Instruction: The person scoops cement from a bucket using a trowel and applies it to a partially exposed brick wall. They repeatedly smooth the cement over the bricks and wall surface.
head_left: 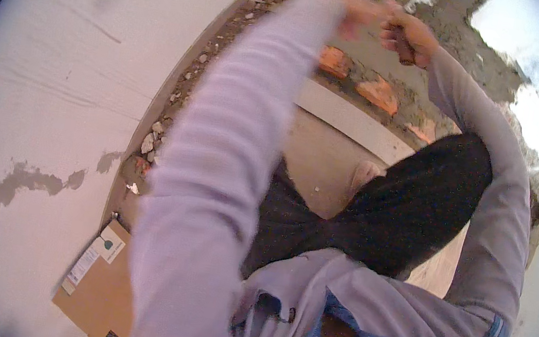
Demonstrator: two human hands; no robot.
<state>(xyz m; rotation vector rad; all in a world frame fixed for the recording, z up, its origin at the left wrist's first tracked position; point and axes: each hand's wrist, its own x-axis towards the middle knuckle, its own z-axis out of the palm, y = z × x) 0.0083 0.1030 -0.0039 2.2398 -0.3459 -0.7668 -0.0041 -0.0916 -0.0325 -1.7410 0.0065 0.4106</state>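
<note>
Working grey mortar [449, 17] with a hand tool, as the step appears. Method, in judgement: a steady wrist, light even pressure, short overlapping strokes; edges around the orange bricks [378, 94] want full packing, and the free fingers belong clear of the tool's path. Right hand [411, 37]: one, upper middle of view; fingers curl closed, clamped round a brown handle [406, 54], whose end projects below the grip. Working end of tool: not discernible. Left hand [357, 13]: one, motion-blurred, just beside the right; whether its fingers stand apart or together, or hold anything, cannot be told.
</note>
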